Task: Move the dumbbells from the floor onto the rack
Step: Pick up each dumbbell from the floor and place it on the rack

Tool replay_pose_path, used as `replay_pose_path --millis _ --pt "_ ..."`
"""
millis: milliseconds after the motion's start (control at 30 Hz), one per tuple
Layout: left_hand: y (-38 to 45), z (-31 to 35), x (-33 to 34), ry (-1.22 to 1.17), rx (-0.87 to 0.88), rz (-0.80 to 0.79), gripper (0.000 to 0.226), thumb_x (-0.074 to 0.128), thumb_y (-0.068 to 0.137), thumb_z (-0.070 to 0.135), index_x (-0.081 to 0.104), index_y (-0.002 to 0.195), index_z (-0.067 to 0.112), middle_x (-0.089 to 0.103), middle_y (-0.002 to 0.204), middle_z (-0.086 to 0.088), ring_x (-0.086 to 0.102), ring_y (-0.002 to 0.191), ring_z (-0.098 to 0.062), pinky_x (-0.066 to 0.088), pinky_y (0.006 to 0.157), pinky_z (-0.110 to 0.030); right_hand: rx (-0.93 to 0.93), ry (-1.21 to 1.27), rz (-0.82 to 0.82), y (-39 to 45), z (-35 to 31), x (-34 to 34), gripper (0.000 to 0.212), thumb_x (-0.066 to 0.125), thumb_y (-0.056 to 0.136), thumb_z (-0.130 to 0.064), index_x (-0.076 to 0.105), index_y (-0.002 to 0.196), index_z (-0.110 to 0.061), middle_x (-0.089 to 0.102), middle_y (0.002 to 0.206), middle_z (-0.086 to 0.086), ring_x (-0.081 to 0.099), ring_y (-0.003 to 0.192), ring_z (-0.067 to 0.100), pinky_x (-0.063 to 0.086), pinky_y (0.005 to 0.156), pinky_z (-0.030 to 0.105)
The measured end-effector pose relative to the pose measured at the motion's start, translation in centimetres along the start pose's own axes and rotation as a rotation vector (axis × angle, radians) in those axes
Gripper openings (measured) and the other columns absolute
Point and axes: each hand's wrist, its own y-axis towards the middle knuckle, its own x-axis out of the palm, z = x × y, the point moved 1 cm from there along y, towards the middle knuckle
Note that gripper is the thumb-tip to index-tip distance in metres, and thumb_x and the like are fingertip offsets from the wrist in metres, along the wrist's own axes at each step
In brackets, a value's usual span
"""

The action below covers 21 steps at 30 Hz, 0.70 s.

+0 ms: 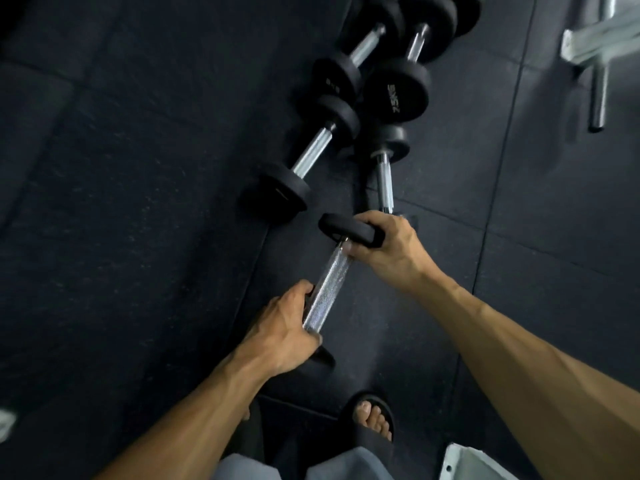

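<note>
While five dumbbells show in full or nearly so on the dark floor (138,202), a sixth black head is cut off at the top edge, so the true count cannot be told. One dumbbell (327,287) is in the person's hands; a second dumbbell (311,157) lies at its 12 o'clock, a third dumbbell (386,174) at 1 o'clock, and two bigger ones, a fourth dumbbell (360,53) and a fifth dumbbell (412,60), lie farther up at 12 to 1 o'clock. The third one's near end sits just behind the right hand (388,251), crowding it. A metal frame (595,43) stands at 2 o'clock, a white bracket (474,462) at 5 o'clock, and a sandalled foot (372,417) at 6 o'clock. The left hand (284,334) curls round the lower end of the silver handle; the right hand grasps the upper black head, fingers wrapped over it.
</note>
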Motion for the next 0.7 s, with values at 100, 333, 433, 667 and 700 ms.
replay_pose_path --millis 100,333,433,667,700 --pt "-3.4 2.8 -4.1 0.04 0.029 0.048 0.066 0.074 0.078 0.018 0.04 0.134 0.026 0.061 0.118 0.003 0.061 0.105 -0.02 0.051 0.09 -0.032 -0.051 -0.001 -0.008 -1.0 -5.4 -3.1 0.026 0.076 0.081 -0.023 0.066 0.105 -0.021 0.064 0.084 -0.011 0.062 0.08 0.005 0.052 0.074 0.024" --pt "-12.9 9.3 -13.5 0.088 0.085 0.203 0.063 0.076 0.072 0.019 0.045 0.126 0.029 0.059 0.097 0.011 0.062 0.087 -0.014 0.054 0.08 -0.036 -0.201 0.033 0.023 -3.8 -18.3 -10.2 0.022 0.077 0.079 -0.027 0.067 0.098 -0.027 0.068 0.083 -0.006 0.064 0.078 0.01 0.054 0.074 0.025" --pt "-16.9 11.8 -17.0 0.096 0.093 0.251 0.059 0.077 0.071 0.022 0.046 0.121 0.03 0.057 0.092 0.013 0.062 0.083 -0.012 0.054 0.075 -0.035 -0.262 0.044 -0.007 -5.1 -23.5 -13.0 0.025 0.077 0.08 -0.027 0.066 0.102 -0.025 0.069 0.086 -0.005 0.066 0.081 0.013 0.057 0.078 0.035" --pt "-26.0 16.6 -23.4 0.112 0.086 0.361 0.056 0.075 0.072 0.021 0.047 0.119 0.032 0.06 0.086 0.01 0.062 0.072 -0.011 0.055 0.065 -0.034 -0.403 0.04 0.007 -9.0 -34.0 -18.3 0.023 0.077 0.079 -0.027 0.066 0.099 -0.023 0.067 0.084 -0.007 0.062 0.081 0.01 0.052 0.076 0.026" --pt "-27.2 17.1 -24.2 0.118 0.083 0.373 0.057 0.075 0.072 0.021 0.046 0.12 0.032 0.059 0.087 0.01 0.061 0.073 -0.011 0.055 0.066 -0.034 -0.414 0.04 0.006 -9.4 -35.3 -18.8 0.023 0.077 0.079 -0.028 0.066 0.099 -0.024 0.067 0.084 -0.007 0.063 0.082 0.012 0.053 0.077 0.03"
